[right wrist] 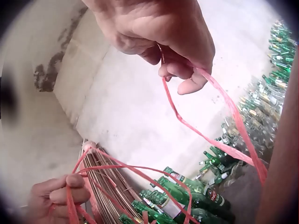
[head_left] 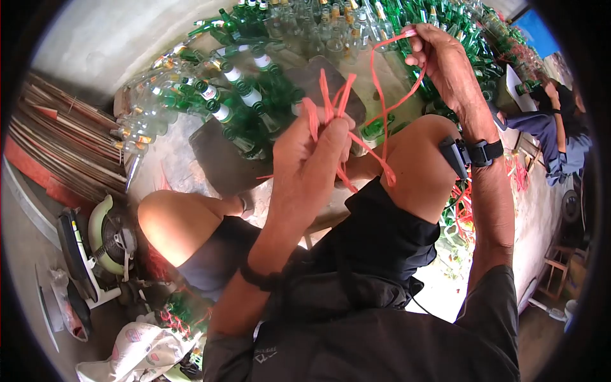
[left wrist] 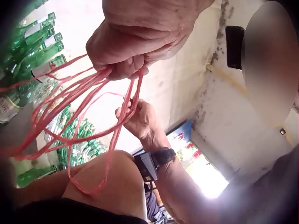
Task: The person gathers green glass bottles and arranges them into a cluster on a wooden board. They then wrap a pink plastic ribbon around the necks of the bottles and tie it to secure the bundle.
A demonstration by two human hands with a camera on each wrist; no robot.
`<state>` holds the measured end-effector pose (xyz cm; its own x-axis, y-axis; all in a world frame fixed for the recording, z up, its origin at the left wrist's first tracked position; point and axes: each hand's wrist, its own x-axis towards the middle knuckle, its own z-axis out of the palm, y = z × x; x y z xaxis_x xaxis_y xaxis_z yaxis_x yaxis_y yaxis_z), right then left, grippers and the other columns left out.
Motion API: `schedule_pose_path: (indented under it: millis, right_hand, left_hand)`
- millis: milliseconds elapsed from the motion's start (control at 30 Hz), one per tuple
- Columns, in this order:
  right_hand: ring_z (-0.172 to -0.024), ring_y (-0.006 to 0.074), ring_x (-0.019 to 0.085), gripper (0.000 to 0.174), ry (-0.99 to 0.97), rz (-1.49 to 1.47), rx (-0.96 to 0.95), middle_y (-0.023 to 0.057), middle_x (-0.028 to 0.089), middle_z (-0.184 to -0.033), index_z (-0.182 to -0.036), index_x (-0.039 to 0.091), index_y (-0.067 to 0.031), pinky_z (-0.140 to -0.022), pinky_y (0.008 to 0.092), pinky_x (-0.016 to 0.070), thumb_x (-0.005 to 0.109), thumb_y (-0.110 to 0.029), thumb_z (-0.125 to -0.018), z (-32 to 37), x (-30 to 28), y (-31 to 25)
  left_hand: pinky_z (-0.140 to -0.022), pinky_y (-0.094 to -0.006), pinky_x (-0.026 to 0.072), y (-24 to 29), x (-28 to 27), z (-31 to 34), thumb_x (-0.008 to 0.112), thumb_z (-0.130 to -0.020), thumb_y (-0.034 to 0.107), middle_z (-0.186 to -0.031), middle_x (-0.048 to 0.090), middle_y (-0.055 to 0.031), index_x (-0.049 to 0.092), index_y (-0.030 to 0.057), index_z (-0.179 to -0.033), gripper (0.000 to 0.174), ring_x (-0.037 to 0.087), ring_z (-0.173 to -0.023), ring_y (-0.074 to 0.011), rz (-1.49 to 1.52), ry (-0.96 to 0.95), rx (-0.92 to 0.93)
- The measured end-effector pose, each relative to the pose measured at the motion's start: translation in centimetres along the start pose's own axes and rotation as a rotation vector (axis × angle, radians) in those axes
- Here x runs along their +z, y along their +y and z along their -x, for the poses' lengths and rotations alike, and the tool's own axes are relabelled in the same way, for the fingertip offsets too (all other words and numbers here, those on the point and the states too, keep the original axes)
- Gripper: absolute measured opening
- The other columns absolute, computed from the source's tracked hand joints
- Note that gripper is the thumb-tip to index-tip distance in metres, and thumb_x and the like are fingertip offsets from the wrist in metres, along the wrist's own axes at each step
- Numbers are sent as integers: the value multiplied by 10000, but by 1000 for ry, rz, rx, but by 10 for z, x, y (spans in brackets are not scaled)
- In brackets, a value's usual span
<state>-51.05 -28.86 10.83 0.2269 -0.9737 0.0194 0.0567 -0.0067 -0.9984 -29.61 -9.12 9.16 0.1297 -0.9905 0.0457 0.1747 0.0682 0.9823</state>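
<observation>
My left hand (head_left: 312,153) grips a bunch of red plastic twine (head_left: 326,95) above my knees, with loops and loose ends sticking out past the thumb and hanging below. Raised forward and to the right, my right hand (head_left: 444,67) pinches another length of the twine between thumb and fingers. A slack strand droops between the two hands. From the left wrist view, several twine strands (left wrist: 74,100) fan out of the left fist. In the right wrist view, a twine loop (right wrist: 239,121) hangs from the right fingers, part of it hidden behind them.
Several green bottles (head_left: 251,95) stand on a dark slab (head_left: 213,156) in front of my knees. Many more bottles (head_left: 334,38) crowd the floor behind. Long strips (head_left: 70,130) are stacked at left by the wall. Another person (head_left: 560,130) sits at far right holding a green bottle.
</observation>
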Motion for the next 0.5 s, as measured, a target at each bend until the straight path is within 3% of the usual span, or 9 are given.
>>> schedule_pose_path:
  millis: [133,200,233,267,333,367,400,467,500]
  right_hand:
    - [-732,97,561,291,-103,-19,25,8,602,-839,-1100,686,9,-801,275,555,502,-210,-1053,-4,-4,5]
    - [-770,93,572,321,-143,246,138,5,598,-873,-1174,650,25,-822,250,530,482,-225,-1064,2,1,7]
    - [-908,150,638,372,-227,281,168,59,660,-993,-1232,628,57,-881,278,526,527,-246,-1041,-1,-6,15]
    - [-908,150,638,372,-226,286,165,59,660,-993,-1232,628,57,-881,278,526,527,-246,-1041,-1,-13,21]
    - [-1037,221,654,422,-393,943,-27,123,688,-1114,-1266,607,76,-950,326,508,575,-259,-1011,6,-16,23]
    - [-1123,260,642,448,-405,861,40,163,682,-1206,-1285,593,77,-991,358,488,608,-258,-987,9,-17,23]
    - [-1123,260,642,448,-405,861,38,163,682,-1206,-1285,593,77,-991,358,488,608,-258,-987,12,-15,22]
    - [-969,237,669,379,-347,843,-102,166,706,-1036,-1191,630,87,-862,355,525,634,-201,-945,21,-9,18]
    - [-969,237,669,379,-346,842,-101,166,706,-1036,-1191,630,87,-862,355,525,634,-201,-945,26,-6,15]
  left_hand:
    - [-508,-195,267,-1,10,-13,582,-1051,227,-731,518,38,652,4,-1078,236,370,-598,-4,60,57,-18]
    - [-510,-195,284,-11,12,-19,577,-1053,225,-733,526,40,657,5,-1081,236,383,-598,-4,32,38,17]
    - [-512,-195,301,-19,13,-22,571,-1054,223,-736,534,42,661,6,-1085,237,397,-598,-5,1,23,51]
    - [-512,-195,301,-32,13,-27,571,-1054,223,-736,534,42,661,6,-1085,237,397,-598,-5,6,22,55]
    - [-525,-207,359,-46,15,-37,549,-1059,225,-742,546,49,668,13,-1098,246,451,-609,-14,-23,-30,12]
    - [-555,-224,414,-52,9,-37,520,-1061,233,-751,566,42,664,5,-1090,271,505,-640,-25,-95,-99,-100]
    - [-555,-224,414,-55,7,-39,520,-1061,233,-751,566,42,664,5,-1090,271,505,-640,-25,-96,-98,-97]
    - [-716,-334,480,-71,1,-42,501,-1030,197,-833,669,-143,613,-9,-1085,241,636,-790,-172,-289,-203,-207]
    - [-716,-334,480,-75,2,-41,501,-1030,197,-833,669,-143,613,-9,-1085,241,636,-790,-172,-289,-204,-209]
